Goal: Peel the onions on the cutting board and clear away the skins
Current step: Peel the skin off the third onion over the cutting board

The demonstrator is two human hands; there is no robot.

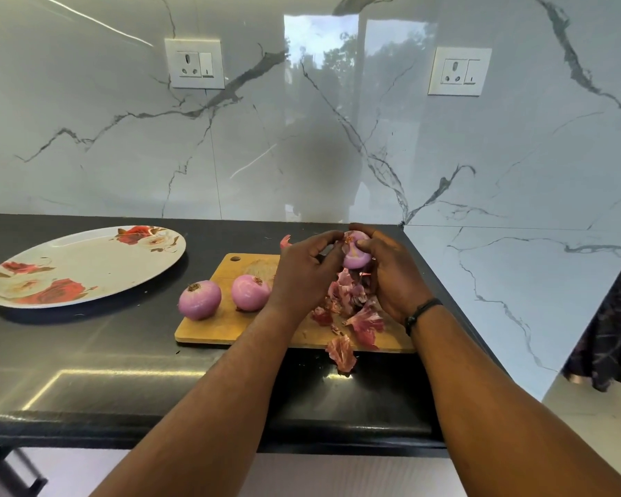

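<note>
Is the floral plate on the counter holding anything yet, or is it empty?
Empty: the plate shows only its printed flowers; the skins lie on the cutting board.

Both forearms are extending forward and converging above the far edge of the work surface. The left hand (303, 272) is curling its fingers toward the right hand (388, 272), knuckles up. The right hand is cupping an onion (355, 253), thumb on top, its wrist wearing a dark band (421, 312)
</note>
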